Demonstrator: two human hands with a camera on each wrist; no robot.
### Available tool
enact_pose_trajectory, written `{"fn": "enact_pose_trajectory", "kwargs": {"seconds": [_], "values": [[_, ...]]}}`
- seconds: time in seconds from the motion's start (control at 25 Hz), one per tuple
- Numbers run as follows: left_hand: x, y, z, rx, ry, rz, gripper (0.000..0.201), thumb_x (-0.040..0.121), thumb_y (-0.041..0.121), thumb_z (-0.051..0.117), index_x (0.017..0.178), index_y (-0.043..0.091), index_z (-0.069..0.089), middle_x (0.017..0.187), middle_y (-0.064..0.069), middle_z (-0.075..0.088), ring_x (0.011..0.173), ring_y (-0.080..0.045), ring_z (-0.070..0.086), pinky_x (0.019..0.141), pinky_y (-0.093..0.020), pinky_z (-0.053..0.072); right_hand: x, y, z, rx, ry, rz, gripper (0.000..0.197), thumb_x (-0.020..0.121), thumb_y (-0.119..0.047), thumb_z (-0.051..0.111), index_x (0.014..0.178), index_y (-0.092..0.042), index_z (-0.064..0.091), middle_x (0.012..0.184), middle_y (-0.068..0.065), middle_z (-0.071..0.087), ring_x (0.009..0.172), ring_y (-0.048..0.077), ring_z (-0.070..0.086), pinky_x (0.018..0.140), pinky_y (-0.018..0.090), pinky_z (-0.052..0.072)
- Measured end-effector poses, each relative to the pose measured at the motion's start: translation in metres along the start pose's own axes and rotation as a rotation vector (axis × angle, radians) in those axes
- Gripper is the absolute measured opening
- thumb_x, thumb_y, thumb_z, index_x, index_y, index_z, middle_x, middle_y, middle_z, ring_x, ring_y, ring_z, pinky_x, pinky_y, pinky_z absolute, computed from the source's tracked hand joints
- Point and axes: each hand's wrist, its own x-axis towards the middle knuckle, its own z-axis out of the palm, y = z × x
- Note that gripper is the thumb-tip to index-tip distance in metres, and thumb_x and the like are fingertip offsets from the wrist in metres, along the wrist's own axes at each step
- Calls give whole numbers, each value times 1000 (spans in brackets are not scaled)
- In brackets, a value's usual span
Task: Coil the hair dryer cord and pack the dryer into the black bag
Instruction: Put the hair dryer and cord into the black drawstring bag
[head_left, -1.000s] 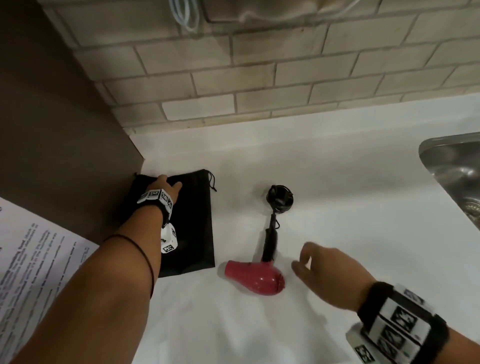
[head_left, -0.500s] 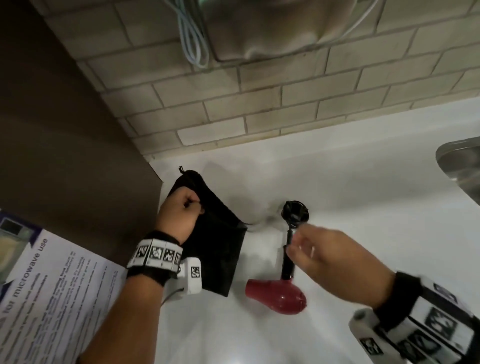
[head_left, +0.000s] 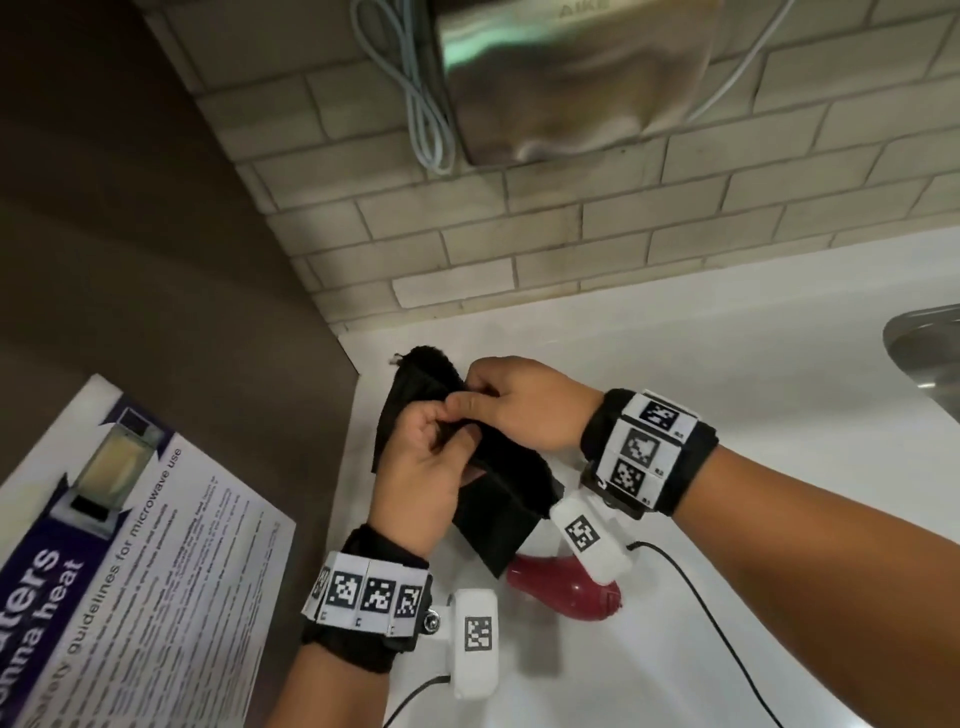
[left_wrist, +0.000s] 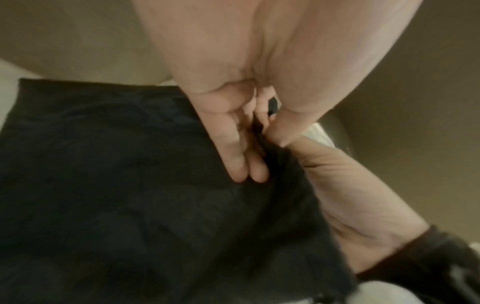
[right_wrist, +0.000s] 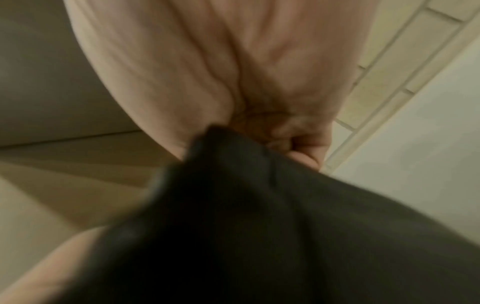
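Dryer: the red dryer (head_left: 566, 592) lies on its side on the white counter (head_left: 727, 374), outside the bag and just under the bag's hanging corner. Its handle is hidden.
Cord: out of sight behind the hands and cloth, so I cannot tell whether it is coiled (the thin black leads (head_left: 717, 623) by the wrists look like the rig's own).
Bag: the black bag (head_left: 498, 499) is held up off the counter, limp and flat-looking, with its top edge between the two hands.
Left hand: the left hand (head_left: 426, 467) pinches the top edge with its thumb, its fingers (left_wrist: 241, 164) laid fairly straight along the cloth.
Right hand: the right hand (head_left: 524, 405) has its fingers curled and cloth bunched in the pinch. The wrist view is blurred, so probably at the same edge.
Step in hand: most likely parting the bag's mouth.
Next move: it calls for a mouth wide enough for the dryer, then one hand freed while the other holds the rim.
Around: a tiled wall (head_left: 467, 249), a sink (head_left: 924, 353) at right, and a printed notice (head_left: 156, 571) at left.
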Motion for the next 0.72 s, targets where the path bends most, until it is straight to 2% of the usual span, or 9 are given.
{"fn": "enact_pose_trajectory", "kwargs": {"seconds": [0.08, 0.16, 0.28, 0.36, 0.44, 0.52, 0.56, 0.64, 0.72], "values": [[-4, -1, -5, -244, 148, -116, 19, 103, -4, 52, 107, 14, 59, 113, -15, 70, 99, -26, 71, 67, -30, 63, 1, 10, 2, 14, 37, 30, 26, 101, -38, 62, 90, -15, 58, 74, -5, 57, 63, 8, 53, 58, 26, 41], [-4, -2, -16, -431, 228, -213, 25, 102, -6, 47, 101, 13, 62, 106, -18, 69, 89, -28, 69, 64, -32, 62, -2, 25, 2, 99, 70, 102, 18, 100, -27, 65, 93, -12, 59, 73, -4, 59, 57, 7, 57, 52, 18, 44], [-3, -4, -36, -484, 256, -249, 30, 101, -7, 42, 92, 13, 62, 83, -12, 60, 59, -14, 60, 57, -29, 62, -6, 50, -1, 77, 74, 186, 11, 98, -18, 65, 93, -13, 57, 79, -1, 60, 58, 9, 60, 43, 10, 39], [-3, -8, -48, -464, 264, -252, 29, 102, -7, 41, 95, 12, 62, 77, -9, 53, 47, -8, 55, 55, -26, 61, -10, 66, -5, -12, 89, 233, 11, 98, -20, 64, 97, -10, 62, 84, 1, 62, 71, 18, 61, 52, 17, 42], [-3, -15, -56, -368, 228, -244, 22, 102, -4, 46, 111, 7, 62, 84, -14, 59, 57, -10, 62, 62, -28, 63, -13, 79, -5, -4, 118, 296, 20, 98, -24, 64, 104, -5, 66, 78, 1, 63, 73, 20, 61, 58, 25, 43], [-4, -25, -53, -266, 213, -230, 30, 102, 0, 55, 132, 1, 55, 111, -22, 67, 90, -22, 71, 75, -35, 62, -16, 89, 0, 100, 118, 340, 20, 98, -25, 66, 102, -5, 63, 73, 1, 62, 61, 15, 61, 50, 22, 43], [-4, -28, -49, -234, 218, -229, 34, 102, 4, 58, 135, 0, 54, 122, -24, 67, 103, -28, 70, 79, -37, 60, -18, 90, 4, 164, 100, 353, 20, 98, -27, 67, 98, -8, 61, 72, 1, 61, 58, 14, 63, 49, 21, 44], [-7, -31, -40, -163, 208, -227, 27, 103, 12, 60, 127, 2, 63, 125, -23, 70, 108, -30, 70, 81, -39, 58, -21, 93, 12, 215, 35, 350, 29, 96, -39, 67, 94, -11, 59, 76, 5, 65, 62, 17, 69, 59, 28, 51], [-8, -36, -37, -130, 223, -268, 21, 100, 26, 65, 110, 9, 73, 117, -19, 76, 106, -32, 73, 89, -46, 59, -22, 100, 15, 209, 76, 350, 47, 96, -57, 59, 98, -10, 62, 84, 10, 71, 74, 23, 70, 76, 40, 56]]}}
